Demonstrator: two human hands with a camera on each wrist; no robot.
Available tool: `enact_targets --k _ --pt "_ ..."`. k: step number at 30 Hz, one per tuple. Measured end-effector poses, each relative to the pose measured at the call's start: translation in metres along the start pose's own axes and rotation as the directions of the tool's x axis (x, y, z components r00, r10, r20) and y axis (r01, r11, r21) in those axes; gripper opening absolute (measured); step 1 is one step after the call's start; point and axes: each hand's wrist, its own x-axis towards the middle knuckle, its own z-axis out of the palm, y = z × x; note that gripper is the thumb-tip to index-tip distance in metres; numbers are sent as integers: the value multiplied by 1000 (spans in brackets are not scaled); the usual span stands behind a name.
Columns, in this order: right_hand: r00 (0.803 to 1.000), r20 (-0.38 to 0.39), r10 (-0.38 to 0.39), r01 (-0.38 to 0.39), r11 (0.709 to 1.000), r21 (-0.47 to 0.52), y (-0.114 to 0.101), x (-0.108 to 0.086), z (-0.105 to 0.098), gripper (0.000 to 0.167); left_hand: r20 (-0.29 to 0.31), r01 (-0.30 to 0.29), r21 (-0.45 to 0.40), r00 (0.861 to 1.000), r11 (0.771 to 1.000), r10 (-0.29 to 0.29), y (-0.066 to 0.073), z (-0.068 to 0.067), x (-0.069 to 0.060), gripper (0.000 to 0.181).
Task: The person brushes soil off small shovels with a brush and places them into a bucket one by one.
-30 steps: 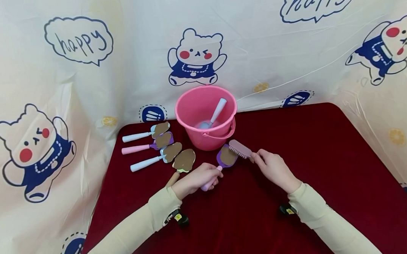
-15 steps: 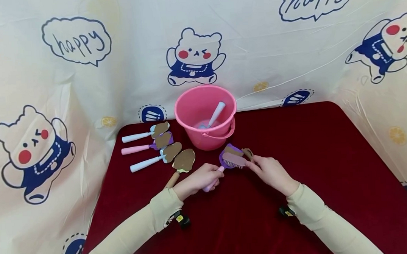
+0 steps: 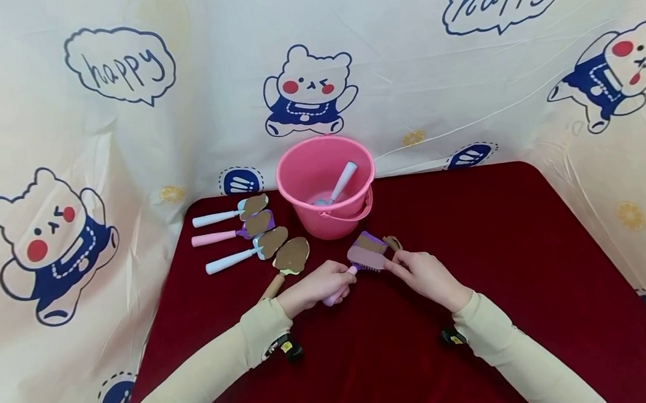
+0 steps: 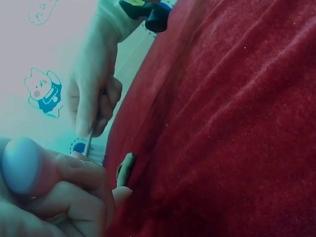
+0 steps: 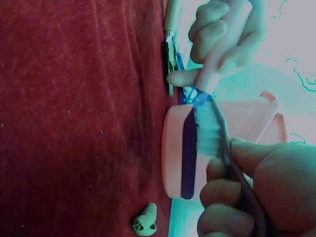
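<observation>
In the head view my left hand [image 3: 318, 284] grips the pink handle of a purple toy shovel [image 3: 369, 234], whose blade bears a brown layer. My right hand [image 3: 426, 275] holds a pinkish brush [image 3: 367, 257] over the lower part of that blade. The right wrist view shows the bristles [image 5: 208, 131] against the face of the shovel blade [image 5: 188, 158], seen edge-on. Just beyond my right fingers a curled brown piece [image 3: 393, 242] lies on the cloth. The brush hides much of the blade. The handle's rounded end [image 4: 22, 165] sticks out of my left fist.
A pink bucket [image 3: 324, 222] stands behind the shovel, with a light-blue-handled tool [image 3: 344, 182] inside. At left lie several brown-coated shovels, including a pink-handled one [image 3: 214, 238] and a wooden-handled one [image 3: 291, 255]. Dark red cloth [image 3: 491, 218] covers the table.
The brush has moved from the blade's upper right down and left to its lower part. The curled brown piece has come into sight at the right. My left hand has barely moved.
</observation>
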Motion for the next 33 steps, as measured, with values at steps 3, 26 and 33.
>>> enact_targets --k 3,26,33 --pt "1000 -12 18 -18 1000 -24 -1 0 0 23 -4 -9 18 1000 1000 9 2 0 -2 22" --pt "998 -59 26 -29 998 -48 2 -3 -3 31 -9 -8 16 1000 1000 8 4 -2 1 22" --pt "1000 -18 -16 16 1000 -11 -1 -2 -4 26 -28 5 21 1000 1000 -5 3 -1 5 21"
